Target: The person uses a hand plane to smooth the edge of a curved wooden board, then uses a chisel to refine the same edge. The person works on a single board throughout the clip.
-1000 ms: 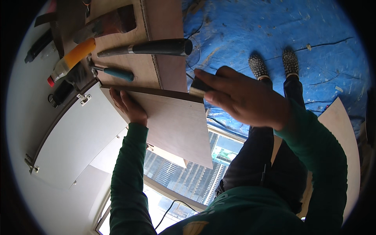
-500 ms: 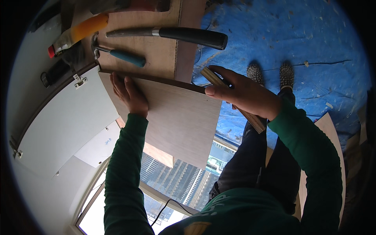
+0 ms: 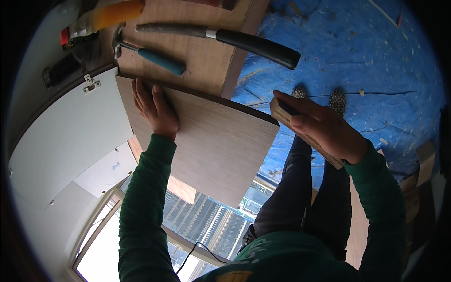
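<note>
My left hand (image 3: 157,110) lies flat on a light wood-grain panel (image 3: 216,150), near its far left corner, fingers stretched out. The panel has a dark far edge. My right hand (image 3: 329,131) is closed round a long narrow wooden block (image 3: 283,113). It holds the block tilted just past the panel's right corner, over the blue sheet; a small gap shows between block and panel. Beyond the panel, a claw hammer (image 3: 162,61) with a teal grip and a long tapered tool (image 3: 258,47) with a black handle lie on a brown board (image 3: 202,51).
A bottle with an orange part (image 3: 115,15) lies at the far left. White cabinet doors (image 3: 70,127) with metal hinges (image 3: 91,84) stand at left. Blue sheeting (image 3: 376,56) covers the floor under my feet. A window (image 3: 206,225) shows below the panel; board offcuts (image 3: 423,160) lie at right.
My right hand has moved right with the wooden block, away from the panel's far edge to beyond its right corner. My left hand stays on the panel. The whole view has shifted slightly.
</note>
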Available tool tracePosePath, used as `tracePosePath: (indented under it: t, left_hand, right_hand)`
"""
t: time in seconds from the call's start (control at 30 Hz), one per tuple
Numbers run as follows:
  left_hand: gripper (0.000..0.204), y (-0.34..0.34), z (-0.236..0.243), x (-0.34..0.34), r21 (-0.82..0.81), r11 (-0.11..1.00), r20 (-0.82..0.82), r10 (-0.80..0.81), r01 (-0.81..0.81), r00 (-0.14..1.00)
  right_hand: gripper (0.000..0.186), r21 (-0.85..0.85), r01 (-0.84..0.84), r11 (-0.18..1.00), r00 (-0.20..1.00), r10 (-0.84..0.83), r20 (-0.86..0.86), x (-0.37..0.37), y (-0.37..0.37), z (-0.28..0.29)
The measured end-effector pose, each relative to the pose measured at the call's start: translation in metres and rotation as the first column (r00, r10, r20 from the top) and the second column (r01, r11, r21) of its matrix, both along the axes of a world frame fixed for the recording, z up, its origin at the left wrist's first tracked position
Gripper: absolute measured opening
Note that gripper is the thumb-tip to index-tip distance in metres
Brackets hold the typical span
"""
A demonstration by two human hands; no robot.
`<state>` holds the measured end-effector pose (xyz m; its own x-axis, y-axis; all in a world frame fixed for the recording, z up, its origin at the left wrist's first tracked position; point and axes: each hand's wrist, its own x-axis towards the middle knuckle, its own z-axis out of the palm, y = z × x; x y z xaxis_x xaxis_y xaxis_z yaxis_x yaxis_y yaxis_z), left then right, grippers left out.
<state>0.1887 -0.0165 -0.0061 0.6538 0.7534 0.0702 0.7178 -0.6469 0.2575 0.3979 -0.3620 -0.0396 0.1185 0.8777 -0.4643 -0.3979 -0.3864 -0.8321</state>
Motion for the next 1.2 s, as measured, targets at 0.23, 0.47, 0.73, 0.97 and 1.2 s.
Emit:
tracePosePath:
  t: [0.23, 0.47, 0.73, 0.97, 1.2]
  left_hand:
    - [0.068, 0.000, 0.000, 0.001, 0.016, 1.000, -0.002, -0.015, 0.015, 1.000]
    - [0.067, 0.000, 0.000, 0.001, 0.019, 1.000, -0.007, -0.020, 0.020, 1.000]
    - [0.068, 0.001, -0.001, 0.000, 0.031, 0.999, -0.013, -0.010, 0.011, 1.000]
    - [0.068, 0.001, -0.001, 0.002, 0.016, 1.000, -0.012, -0.001, 0.001, 1.000]
    - [0.068, 0.001, 0.000, 0.002, 0.003, 1.000, -0.009, 0.005, -0.005, 1.000]
  right_hand:
    - [0.055, 0.045, -0.169, 0.985, 0.970, 0.158, 0.183, 0.015, 0.004, 0.005]
    - [0.055, 0.050, -0.207, 0.977, 0.954, 0.190, 0.234, 0.022, 0.006, 0.007]
    - [0.055, -0.012, -0.213, 0.977, 0.964, 0.212, 0.163, 0.021, -0.001, 0.009]
    - [0.051, 0.164, -0.133, 0.978, 0.943, 0.074, 0.324, 0.015, 0.003, 0.002]
    - [0.051, 0.135, -0.169, 0.976, 0.940, 0.118, 0.321, 0.015, -0.005, 0.004]
